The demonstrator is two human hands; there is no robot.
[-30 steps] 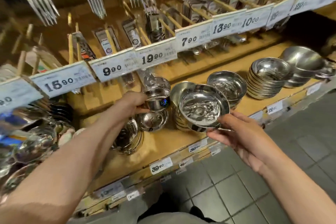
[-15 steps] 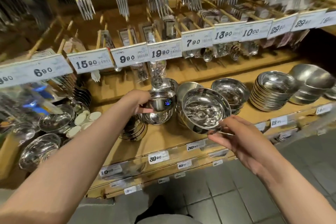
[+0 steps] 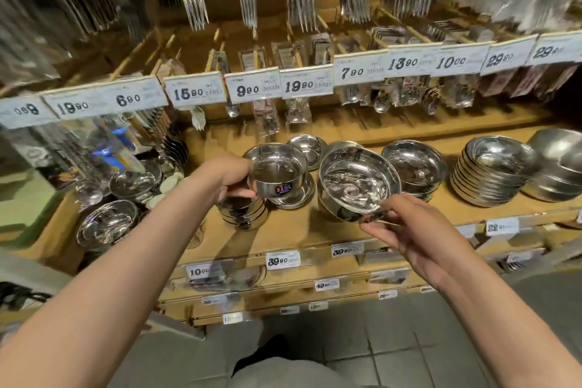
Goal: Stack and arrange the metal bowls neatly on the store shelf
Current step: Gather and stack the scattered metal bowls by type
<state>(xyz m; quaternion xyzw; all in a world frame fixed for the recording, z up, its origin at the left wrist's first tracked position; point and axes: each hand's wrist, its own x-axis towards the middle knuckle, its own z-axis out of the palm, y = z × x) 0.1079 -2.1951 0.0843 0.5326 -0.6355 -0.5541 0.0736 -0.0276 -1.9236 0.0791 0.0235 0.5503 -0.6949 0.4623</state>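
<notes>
A shop: white printed price tags [image 3: 298,84] line wooden shelves [image 3: 293,238] of stacked steel bowls [image 3: 491,173] beneath hanging packaged forks [image 3: 193,3].

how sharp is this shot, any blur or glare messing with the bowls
Head view: the middle is fairly sharp, so the sticker on the small bowl in the left hand almost reads; the top right corner smears with motion blur; warm light throws mirror glare inside the wide bowl held by the right hand; the wide lens bows the price tag rail.
</notes>
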